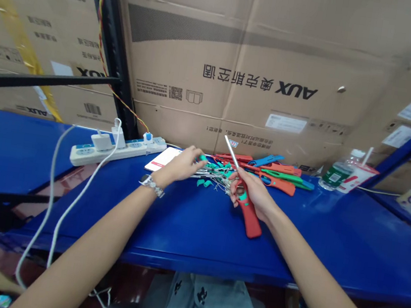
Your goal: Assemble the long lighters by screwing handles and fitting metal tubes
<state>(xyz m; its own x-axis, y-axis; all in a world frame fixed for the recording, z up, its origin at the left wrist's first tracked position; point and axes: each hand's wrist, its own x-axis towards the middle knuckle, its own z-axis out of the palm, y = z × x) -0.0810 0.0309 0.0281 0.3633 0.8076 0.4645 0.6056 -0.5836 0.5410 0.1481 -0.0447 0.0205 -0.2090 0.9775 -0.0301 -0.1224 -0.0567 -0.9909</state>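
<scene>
My right hand (255,192) is wrapped round a red long-necked lighter (250,219), its metal tube pointing up and away to the left and its handle end toward me. My left hand (185,164), with a watch on the wrist, is closed at the fingertips on a small green plastic piece (203,158). Between the hands lies a heap of thin metal and wire parts (221,175) mixed with more green pieces. Two loose green pieces (203,183) rest in front of it. Behind my right hand lie several red, orange, blue and green lighter bodies (281,176).
A white phone-like slab (163,159) lies beside my left hand. A power strip (125,152) with plugs and white cables stands at the left. A bottle (336,173) and a cup (359,176) stand at the right of the blue tabletop (186,233). Large cartons (192,30) form the back.
</scene>
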